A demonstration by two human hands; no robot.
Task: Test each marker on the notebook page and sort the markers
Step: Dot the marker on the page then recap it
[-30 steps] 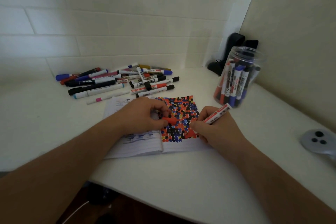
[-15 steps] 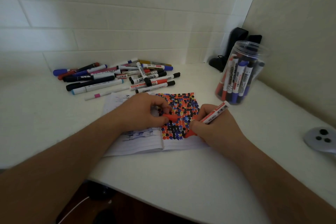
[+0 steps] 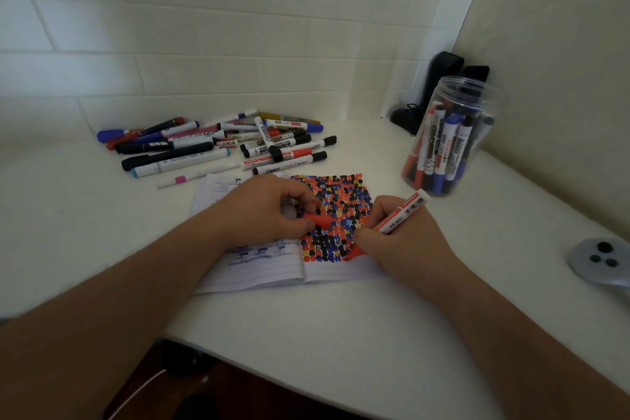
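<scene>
Red marker (image 3: 392, 222) in right hand (image 3: 399, 242); tip below fingers

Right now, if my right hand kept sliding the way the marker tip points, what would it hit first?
Probably the left hand. The right hand holds the red marker with its tip aimed left and toward you across the notebook. The left hand, pinching the red cap, sits slightly farther back, so it might slip past.

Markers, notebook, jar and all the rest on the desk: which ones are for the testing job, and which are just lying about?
For the job:
- red marker in the right hand
- red cap in the left hand
- notebook
- marker pile
- jar of markers

Just lying about:
- black object in the corner
- grey round device
</scene>
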